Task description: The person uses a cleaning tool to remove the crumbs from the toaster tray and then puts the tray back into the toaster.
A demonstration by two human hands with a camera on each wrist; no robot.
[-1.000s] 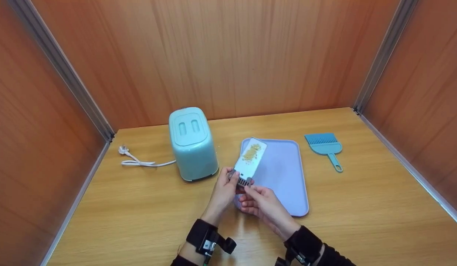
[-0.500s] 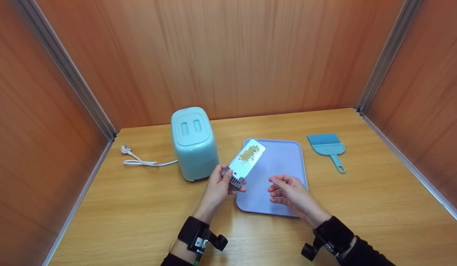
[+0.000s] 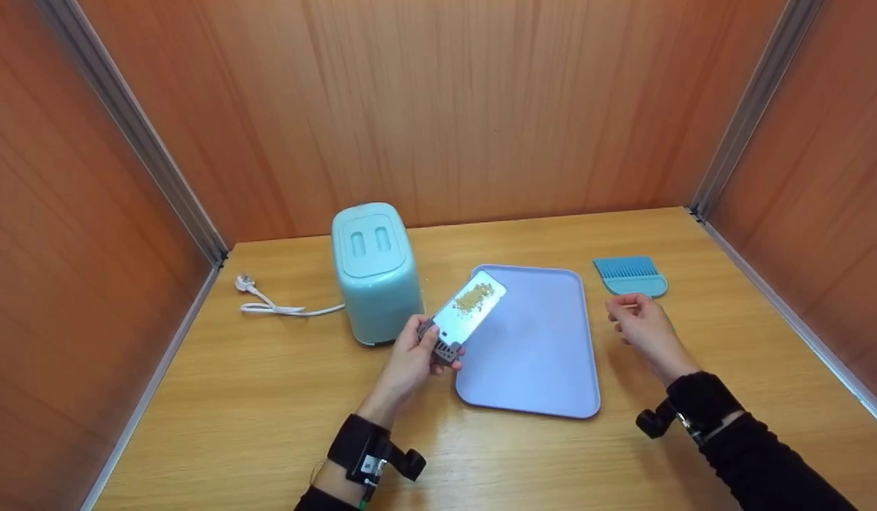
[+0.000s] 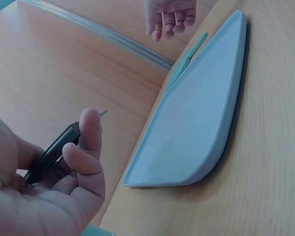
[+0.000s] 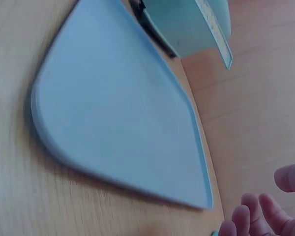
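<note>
Black sleeves point(image 3: 772, 461); 2 broad black wrist straps point(image 3: 702, 399), each with 1 stubby black mount point(image 3: 410, 465); the left strap bears 1 white label point(image 3: 370, 465).

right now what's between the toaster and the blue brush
Head view: the purple tray, its left edge overlapped by the crumb tray in the left hand.

Wood-grained panels point(image 3: 481, 106) enclosed the table point(image 3: 268, 404) on three sides; corner strips point(image 3: 135, 128), apparently metal, reached its back corners.

Slim tray point(image 3: 458, 319), crumbs point(image 3: 473, 298) atop, in left hand point(image 3: 410, 354)
</note>
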